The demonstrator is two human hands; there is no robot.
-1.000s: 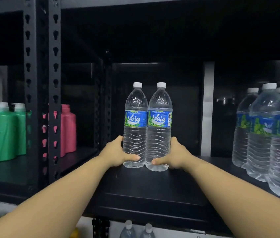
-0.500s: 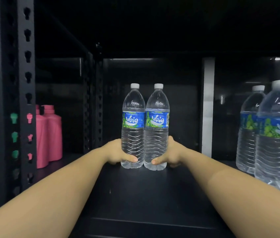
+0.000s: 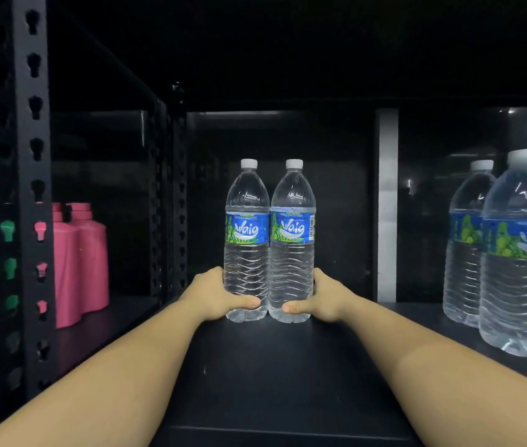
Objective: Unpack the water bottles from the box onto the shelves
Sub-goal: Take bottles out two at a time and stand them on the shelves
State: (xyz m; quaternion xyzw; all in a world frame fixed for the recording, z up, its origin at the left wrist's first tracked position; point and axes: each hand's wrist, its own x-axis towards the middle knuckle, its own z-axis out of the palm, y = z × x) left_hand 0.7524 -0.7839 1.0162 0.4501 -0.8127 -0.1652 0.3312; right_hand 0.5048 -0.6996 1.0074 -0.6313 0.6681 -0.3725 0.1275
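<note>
Two clear water bottles with white caps and blue-green labels stand side by side, touching, upright on the black shelf (image 3: 255,366). My left hand (image 3: 213,296) grips the left bottle (image 3: 246,233) low down, thumb across its front. My right hand (image 3: 321,300) grips the right bottle (image 3: 291,233) the same way. Both arms reach deep into the shelf bay. The box is out of view.
Several more water bottles (image 3: 510,253) stand in a row along the right side of the shelf. Pink containers (image 3: 81,262) sit in the neighbouring bay at left, behind a black perforated upright (image 3: 34,188). A white strip (image 3: 387,204) runs down the back wall.
Both hands have pushed the two bottles farther back on the shelf, and my head has moved closer in. The grip on each bottle is unchanged.
</note>
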